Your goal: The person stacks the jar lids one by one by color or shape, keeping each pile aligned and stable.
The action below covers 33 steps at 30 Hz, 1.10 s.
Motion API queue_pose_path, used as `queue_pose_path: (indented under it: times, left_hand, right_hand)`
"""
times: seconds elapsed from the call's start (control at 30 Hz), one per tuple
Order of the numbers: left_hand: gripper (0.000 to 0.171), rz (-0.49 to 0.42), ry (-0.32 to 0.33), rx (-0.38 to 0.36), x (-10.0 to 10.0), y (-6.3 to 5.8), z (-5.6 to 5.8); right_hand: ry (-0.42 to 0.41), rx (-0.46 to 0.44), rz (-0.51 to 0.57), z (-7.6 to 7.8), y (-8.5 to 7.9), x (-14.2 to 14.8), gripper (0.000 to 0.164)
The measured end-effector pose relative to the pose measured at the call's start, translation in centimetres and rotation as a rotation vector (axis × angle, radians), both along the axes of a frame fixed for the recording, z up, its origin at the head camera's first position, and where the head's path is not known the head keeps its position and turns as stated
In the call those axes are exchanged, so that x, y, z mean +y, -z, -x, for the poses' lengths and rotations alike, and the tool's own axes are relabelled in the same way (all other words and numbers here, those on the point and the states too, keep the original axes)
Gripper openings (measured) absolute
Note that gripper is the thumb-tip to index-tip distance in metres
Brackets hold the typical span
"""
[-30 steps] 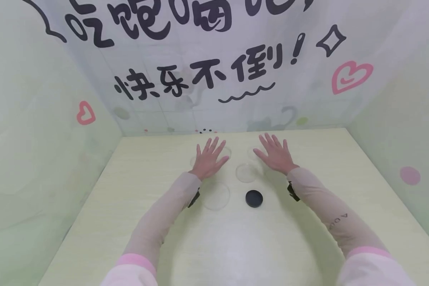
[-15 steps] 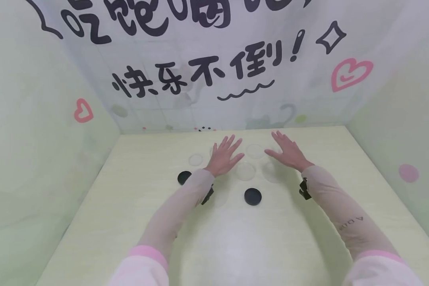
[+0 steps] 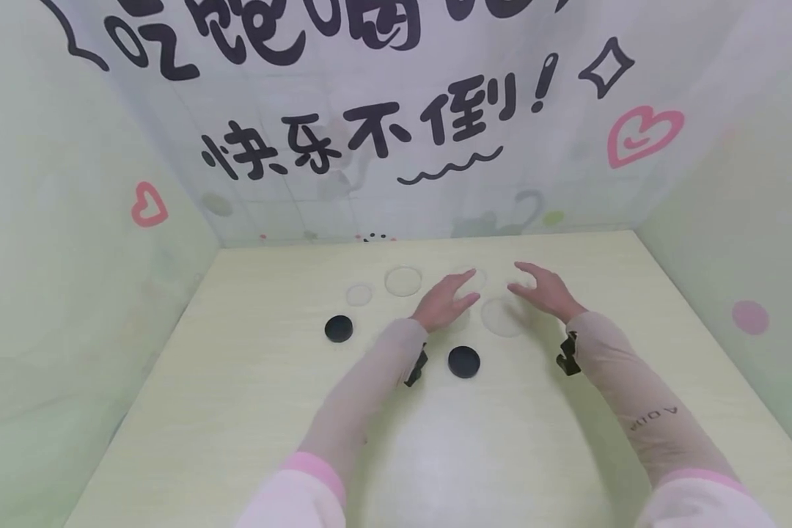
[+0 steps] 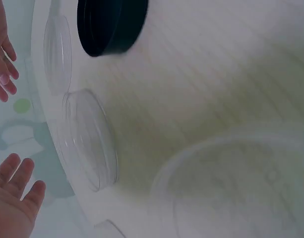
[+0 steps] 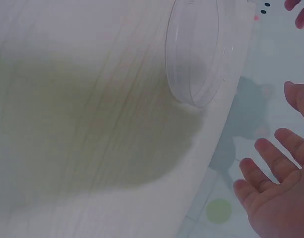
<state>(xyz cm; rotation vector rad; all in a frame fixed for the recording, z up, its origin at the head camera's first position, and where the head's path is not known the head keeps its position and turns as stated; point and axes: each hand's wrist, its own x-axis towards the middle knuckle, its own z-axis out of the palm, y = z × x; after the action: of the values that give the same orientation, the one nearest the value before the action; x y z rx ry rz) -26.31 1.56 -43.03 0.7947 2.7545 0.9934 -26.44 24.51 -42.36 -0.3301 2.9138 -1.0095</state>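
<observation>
My left hand [image 3: 445,302] hovers above the table's middle with fingers extended and thumb apart, holding nothing. Under and beside it are shallow clear round dishes, one partly hidden by the hand. To the right, my right hand [image 3: 546,290] is also raised, fingers spread and bare, its tips near a clear dish [image 3: 501,317]. The left wrist view shows a clear dish [image 4: 90,139] on the table by the left hand [image 4: 15,203]. In the right wrist view, the right hand [image 5: 280,198] is apart from another clear dish [image 5: 194,54].
Two round black lids, one at left [image 3: 339,329] and one nearer [image 3: 464,362], lie on the pale wooden table [image 3: 422,455]. Further clear discs, a larger one [image 3: 402,281] and a smaller one [image 3: 359,295], lie back left. Printed fabric walls [image 3: 369,205] enclose the back and sides.
My left hand has moved right, uncovering the left black lid and clear discs. My right hand has shifted right, then stayed about there. Both hands have turned from palms-down to more sideways.
</observation>
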Motion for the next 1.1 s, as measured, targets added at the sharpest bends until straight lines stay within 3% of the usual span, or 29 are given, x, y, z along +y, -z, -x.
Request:
queue_pose_path:
  times: [0.1, 0.23, 0.33, 0.53, 0.83, 1.1]
  left_hand:
    - [0.052, -0.017, -0.003, -0.038, 1.0, 0.5, -0.3]
    - [0.052, -0.006, -0.046, -0.029, 1.7, 1.0, -0.7]
    - [0.052, -0.046, -0.083, -0.038, 2.3, 1.1, -0.7]
    - [0.054, -0.154, -0.119, -0.144, 3.3, 1.4, -0.7]
    - [0.054, -0.168, -0.111, -0.219, 3.9, 1.6, -0.8]
    - [0.053, -0.14, -0.108, -0.219, 4.3, 2.4, -0.7]
  right_hand:
    - [0.019, -0.033, 0.045, -0.2, 0.6, 0.6, 0.055]
    - [0.022, -0.083, 0.081, -0.4, 1.2, 0.8, 0.054]
    - [0.025, -0.095, 0.071, -0.6, 1.4, 1.1, 0.053]
    - [0.018, -0.114, 0.056, -0.9, 1.6, 1.5, 0.048]
    - [-0.004, -0.148, 0.063, -0.9, 2.4, 1.7, 0.041]
    - [0.017, -0.176, 0.071, -0.9, 2.7, 1.8, 0.034]
